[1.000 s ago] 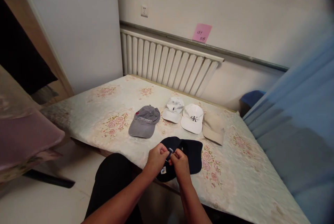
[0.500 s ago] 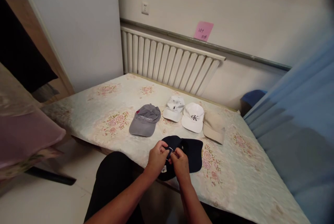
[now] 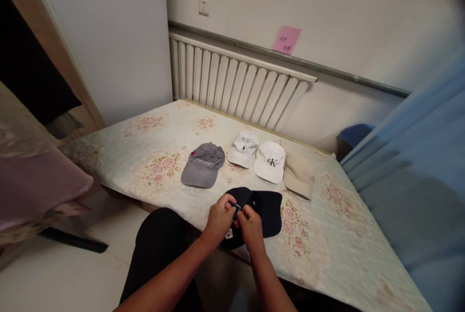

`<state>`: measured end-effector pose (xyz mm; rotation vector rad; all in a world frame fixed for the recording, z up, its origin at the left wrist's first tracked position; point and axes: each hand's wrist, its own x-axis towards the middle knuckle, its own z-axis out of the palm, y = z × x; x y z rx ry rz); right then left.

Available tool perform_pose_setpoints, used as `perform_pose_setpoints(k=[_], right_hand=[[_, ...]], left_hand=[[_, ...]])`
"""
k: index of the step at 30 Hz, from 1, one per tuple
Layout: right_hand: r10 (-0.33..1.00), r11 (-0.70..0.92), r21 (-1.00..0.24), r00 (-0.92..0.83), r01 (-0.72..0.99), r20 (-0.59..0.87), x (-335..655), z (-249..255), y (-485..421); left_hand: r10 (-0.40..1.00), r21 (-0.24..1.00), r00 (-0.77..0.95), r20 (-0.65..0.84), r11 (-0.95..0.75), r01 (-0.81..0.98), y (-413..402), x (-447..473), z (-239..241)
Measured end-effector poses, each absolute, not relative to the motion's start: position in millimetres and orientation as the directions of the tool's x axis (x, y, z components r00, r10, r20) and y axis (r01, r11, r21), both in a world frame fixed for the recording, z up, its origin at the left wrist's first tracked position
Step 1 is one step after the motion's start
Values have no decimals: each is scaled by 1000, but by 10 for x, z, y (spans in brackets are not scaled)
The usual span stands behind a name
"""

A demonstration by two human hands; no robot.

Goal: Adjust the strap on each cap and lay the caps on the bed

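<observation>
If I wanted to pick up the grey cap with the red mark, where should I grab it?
Probably by the brim. The grey fabric baseball cap lies flat on the floral bed cover with its stiff brim pointing toward the near edge, so come from that near side and pinch the brim; the soft crown would likely squash.

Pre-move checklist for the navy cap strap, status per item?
1. Left hand on the strap: ok, fingers pinch at the buckle.
2. Right hand on the strap: ok, pinching from the other side.
3. Navy cap supported: ok, it lies on the bed near the front edge.
4. Strap threaded through the buckle: cannot tell, fingers cover it.
5. Other caps apart from the hands: ok, grey cap, two white caps and beige cap lie in a row behind.
</observation>
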<state>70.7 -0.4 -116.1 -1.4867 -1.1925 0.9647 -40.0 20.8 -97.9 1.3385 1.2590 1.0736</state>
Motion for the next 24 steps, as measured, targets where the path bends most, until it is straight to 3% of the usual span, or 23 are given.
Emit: perform_pose_setpoints(k=[9, 17, 20, 24], right_hand=[[981, -69, -984, 193, 163, -37, 740, -1132, 13], [977, -80, -992, 205, 99, -58, 729, -1143, 33], [979, -84, -993, 194, 78, -67, 709, -1155, 26], [982, -86, -994, 173, 66, -74, 702, -1150, 6]], left_hand=[[998, 998, 64, 0, -4, 70, 178, -486, -1045], [995, 978, 19, -97, 92, 185, -119, -631, -1187], [977, 975, 31, -212, 209, 80, -152, -576, -1170], [929, 908, 86, -359, 369, -198, -138, -505, -1031]])
